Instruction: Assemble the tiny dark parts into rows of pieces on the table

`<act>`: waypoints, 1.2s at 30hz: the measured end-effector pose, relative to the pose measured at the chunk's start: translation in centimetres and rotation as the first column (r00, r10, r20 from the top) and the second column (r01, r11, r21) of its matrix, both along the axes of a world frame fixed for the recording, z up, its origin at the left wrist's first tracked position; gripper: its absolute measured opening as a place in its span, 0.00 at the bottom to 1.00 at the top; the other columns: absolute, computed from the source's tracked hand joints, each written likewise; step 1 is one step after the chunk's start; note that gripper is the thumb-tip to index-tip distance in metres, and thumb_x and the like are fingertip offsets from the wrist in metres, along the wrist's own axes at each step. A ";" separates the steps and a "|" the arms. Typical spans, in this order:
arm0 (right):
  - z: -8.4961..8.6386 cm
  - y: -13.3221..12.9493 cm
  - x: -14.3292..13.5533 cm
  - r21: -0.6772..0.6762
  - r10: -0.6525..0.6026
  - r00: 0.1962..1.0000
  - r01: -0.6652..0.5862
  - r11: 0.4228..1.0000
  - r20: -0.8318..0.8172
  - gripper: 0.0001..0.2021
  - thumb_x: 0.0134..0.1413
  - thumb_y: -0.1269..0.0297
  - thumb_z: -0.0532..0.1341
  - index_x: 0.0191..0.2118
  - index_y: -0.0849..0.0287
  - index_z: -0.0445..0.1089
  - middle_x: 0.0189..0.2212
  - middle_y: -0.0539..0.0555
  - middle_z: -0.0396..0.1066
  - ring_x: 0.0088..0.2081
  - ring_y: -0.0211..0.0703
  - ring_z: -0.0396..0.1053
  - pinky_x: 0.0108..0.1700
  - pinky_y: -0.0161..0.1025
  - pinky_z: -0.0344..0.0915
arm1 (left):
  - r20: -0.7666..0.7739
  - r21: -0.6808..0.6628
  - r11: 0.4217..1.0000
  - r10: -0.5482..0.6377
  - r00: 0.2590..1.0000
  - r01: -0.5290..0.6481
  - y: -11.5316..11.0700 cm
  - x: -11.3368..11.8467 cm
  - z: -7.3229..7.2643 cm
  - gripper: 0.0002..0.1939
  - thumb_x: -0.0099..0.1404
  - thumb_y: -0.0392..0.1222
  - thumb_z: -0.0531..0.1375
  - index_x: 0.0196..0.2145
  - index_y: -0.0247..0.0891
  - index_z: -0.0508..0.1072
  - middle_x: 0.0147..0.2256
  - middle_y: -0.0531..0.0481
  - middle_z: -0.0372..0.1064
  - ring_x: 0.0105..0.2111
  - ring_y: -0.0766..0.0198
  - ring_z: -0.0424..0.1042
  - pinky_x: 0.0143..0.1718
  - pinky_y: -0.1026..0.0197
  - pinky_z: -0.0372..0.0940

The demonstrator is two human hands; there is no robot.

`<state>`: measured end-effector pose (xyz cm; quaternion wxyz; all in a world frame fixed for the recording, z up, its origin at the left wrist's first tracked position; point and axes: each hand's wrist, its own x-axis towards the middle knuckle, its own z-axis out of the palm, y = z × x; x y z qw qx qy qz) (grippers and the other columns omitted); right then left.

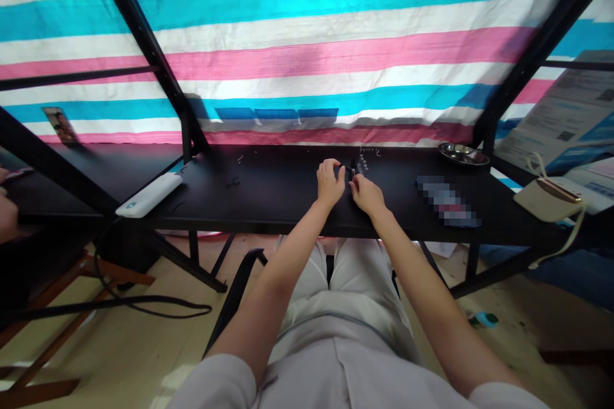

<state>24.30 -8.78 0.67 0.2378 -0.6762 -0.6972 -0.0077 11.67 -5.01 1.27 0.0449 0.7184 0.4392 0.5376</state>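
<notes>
Thin dark item [348, 169], small, spans L hand [330, 183] & R hand [367, 194], both pinching it; ends hidden in grip, exact shape too small to ID.

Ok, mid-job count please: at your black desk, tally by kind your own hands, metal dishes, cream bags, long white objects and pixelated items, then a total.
Own hands, left hand and right hand: 2
Metal dish: 1
Cream bag: 1
Long white object: 1
Pixelated item: 1
Total: 6
</notes>
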 end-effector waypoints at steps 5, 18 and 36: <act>0.0 -0.1 -0.2 0.012 0.047 0.998 -0.047 0.999 0.035 0.11 0.62 0.62 0.49 0.44 0.57 0.65 0.39 0.57 0.73 0.36 0.44 0.69 0.32 0.35 0.55 | 0.011 0.001 1.000 -0.001 1.000 0.001 -0.1 0.0 0.1 0.06 0.67 0.42 0.49 0.39 0.39 0.62 0.39 0.46 0.65 0.42 0.62 0.63 0.47 0.58 0.58; 0.1 -0.2 -0.3 -0.004 0.006 0.999 -0.006 1.000 0.052 0.11 0.62 0.61 0.48 0.44 0.57 0.64 0.38 0.57 0.73 0.35 0.44 0.69 0.32 0.35 0.55 | 0.059 0.042 0.999 -0.011 0.998 0.009 -0.1 -0.1 0.2 0.06 0.67 0.42 0.48 0.39 0.39 0.62 0.38 0.45 0.64 0.41 0.62 0.64 0.47 0.58 0.59; -0.1 -0.1 -0.3 -0.009 0.060 0.993 -0.060 0.998 0.098 0.10 0.62 0.63 0.49 0.43 0.58 0.64 0.37 0.56 0.73 0.35 0.43 0.69 0.31 0.35 0.53 | 0.064 0.081 0.990 -0.118 0.991 0.112 -0.2 -0.3 0.2 0.04 0.64 0.37 0.50 0.38 0.39 0.62 0.37 0.47 0.65 0.40 0.62 0.64 0.45 0.58 0.59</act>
